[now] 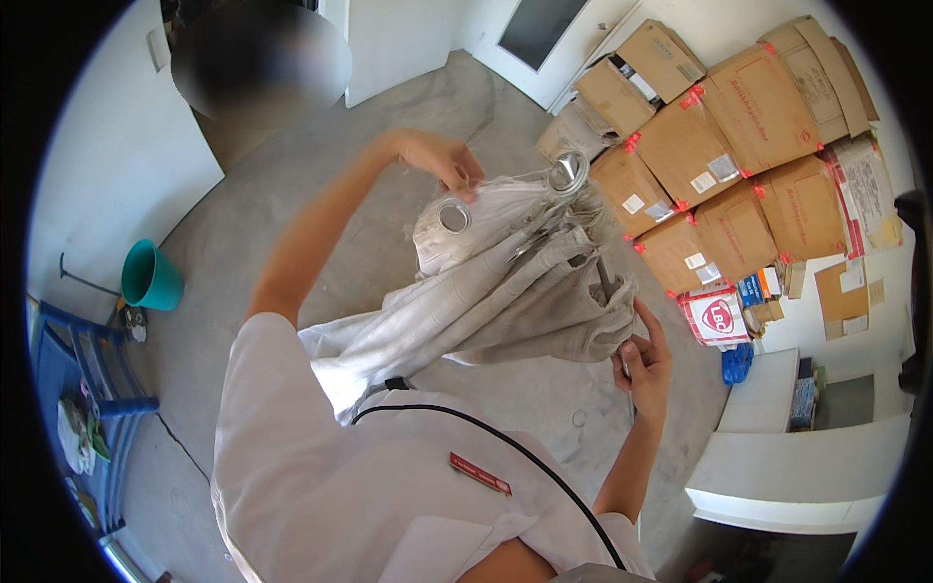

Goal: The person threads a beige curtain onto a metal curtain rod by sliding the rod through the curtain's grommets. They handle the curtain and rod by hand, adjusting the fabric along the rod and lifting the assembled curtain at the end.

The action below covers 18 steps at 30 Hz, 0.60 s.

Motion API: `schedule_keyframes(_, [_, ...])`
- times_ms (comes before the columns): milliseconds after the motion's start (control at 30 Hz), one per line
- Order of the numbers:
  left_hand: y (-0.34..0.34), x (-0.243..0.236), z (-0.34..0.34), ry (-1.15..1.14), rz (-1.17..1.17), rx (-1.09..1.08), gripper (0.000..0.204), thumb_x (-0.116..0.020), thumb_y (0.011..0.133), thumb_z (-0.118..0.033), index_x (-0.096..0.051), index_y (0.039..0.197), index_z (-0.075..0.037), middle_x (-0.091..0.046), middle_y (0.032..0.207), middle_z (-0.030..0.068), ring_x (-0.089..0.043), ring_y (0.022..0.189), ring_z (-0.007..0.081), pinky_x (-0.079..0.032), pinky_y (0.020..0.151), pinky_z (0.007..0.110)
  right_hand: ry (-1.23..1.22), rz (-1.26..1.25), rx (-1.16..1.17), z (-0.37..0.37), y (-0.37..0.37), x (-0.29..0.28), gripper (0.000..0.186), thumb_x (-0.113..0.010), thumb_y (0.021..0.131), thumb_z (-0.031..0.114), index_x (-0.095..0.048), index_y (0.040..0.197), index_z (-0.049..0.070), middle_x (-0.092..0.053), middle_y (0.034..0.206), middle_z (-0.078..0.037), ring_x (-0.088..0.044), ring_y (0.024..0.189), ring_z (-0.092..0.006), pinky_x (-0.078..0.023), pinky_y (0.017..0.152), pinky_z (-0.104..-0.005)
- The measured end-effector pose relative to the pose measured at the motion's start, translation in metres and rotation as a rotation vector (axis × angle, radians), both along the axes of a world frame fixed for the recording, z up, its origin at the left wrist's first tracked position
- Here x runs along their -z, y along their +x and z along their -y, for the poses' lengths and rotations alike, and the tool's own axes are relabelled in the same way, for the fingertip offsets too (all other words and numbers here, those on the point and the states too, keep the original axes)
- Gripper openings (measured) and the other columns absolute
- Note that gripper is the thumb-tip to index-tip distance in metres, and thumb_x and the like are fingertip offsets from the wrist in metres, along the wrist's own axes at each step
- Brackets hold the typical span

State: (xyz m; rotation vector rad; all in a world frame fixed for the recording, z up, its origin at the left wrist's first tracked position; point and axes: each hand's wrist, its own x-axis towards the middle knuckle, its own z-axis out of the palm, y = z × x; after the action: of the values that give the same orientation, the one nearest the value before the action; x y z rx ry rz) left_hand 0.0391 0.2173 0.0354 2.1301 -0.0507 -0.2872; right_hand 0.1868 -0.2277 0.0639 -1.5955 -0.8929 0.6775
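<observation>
A bundle of pale grey-white fabric point(466, 291), pleated like a curtain, hangs in loose folds in front of my chest, with metal eyelet rings point(454, 219) along its gathered top. A larger shiny ring point(568, 172) stands at the upper end. My left hand point(442, 165) reaches over the top with its fingers closed on the fabric just above an eyelet. My right hand point(641, 360) grips the fabric's right end, thumb and fingers bent round its edge. A black cable point(466, 428) loops across my light shirt.
Stacked cardboard boxes point(739, 107) line the right wall, above a white counter point(777, 457). A teal bin point(152, 276) and blue chairs point(97, 389) are at the left. A white door point(535, 39) and a blurred oval point(260, 58) are at the back, beyond the concrete floor point(369, 214).
</observation>
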Motion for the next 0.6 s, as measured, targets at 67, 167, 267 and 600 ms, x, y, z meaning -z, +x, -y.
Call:
schedule_keyframes(67, [-0.014, 0.002, -0.015, -0.050, -0.015, -0.003, 0.063, -0.075, 0.082, -0.052, -0.065, 0.110, 0.004, -0.069, 0.106, 0.0124, -0.064, 0.105, 0.0199, -0.050, 0.094, 0.035, 0.009, 0.001, -0.002, -0.002, 0.001, 0.001, 0.057, -0.062, 0.098, 0.015, -0.040, 0.150, 0.005, -0.049, 0.063, 0.001, -0.037, 0.047, -0.0036, -0.026, 0.040, -0.0192])
schedule_keyframes(167, [-0.030, 0.003, -0.025, -0.355, 0.093, -0.134, 0.059, -0.076, 0.082, -0.049, -0.064, 0.112, 0.001, -0.069, 0.101, 0.0087, -0.063, 0.093, 0.0166, -0.051, 0.083, 0.032, 0.013, 0.000, 0.000, -0.001, 0.005, 0.004, 0.060, -0.065, 0.097, 0.020, -0.039, 0.150, 0.005, -0.051, 0.064, 0.000, -0.036, 0.046, -0.0034, -0.025, 0.039, -0.0191])
schedule_keyframes(267, [-0.032, -0.010, -0.010, -0.411, 0.130, -0.211, 0.065, -0.078, 0.079, -0.049, -0.060, 0.118, 0.000, -0.069, 0.101, 0.0080, -0.060, 0.083, 0.0168, -0.049, 0.071, 0.031, -0.001, -0.024, -0.011, 0.000, 0.010, 0.004, 0.063, -0.067, 0.096, 0.024, -0.039, 0.150, 0.004, -0.052, 0.064, -0.001, -0.036, 0.046, -0.0032, -0.025, 0.039, -0.0191])
schedule_keyframes(600, [-0.011, 0.027, 0.009, -0.088, 0.127, -0.148, 0.050, -0.078, 0.080, -0.046, -0.069, 0.102, -0.002, -0.068, 0.097, 0.0074, -0.064, 0.083, 0.0133, -0.049, 0.071, 0.025, 0.015, -0.017, -0.029, -0.002, 0.008, -0.001, 0.064, -0.066, 0.097, 0.024, -0.038, 0.150, 0.004, -0.052, 0.065, 0.000, -0.036, 0.047, -0.0032, -0.025, 0.039, -0.0190])
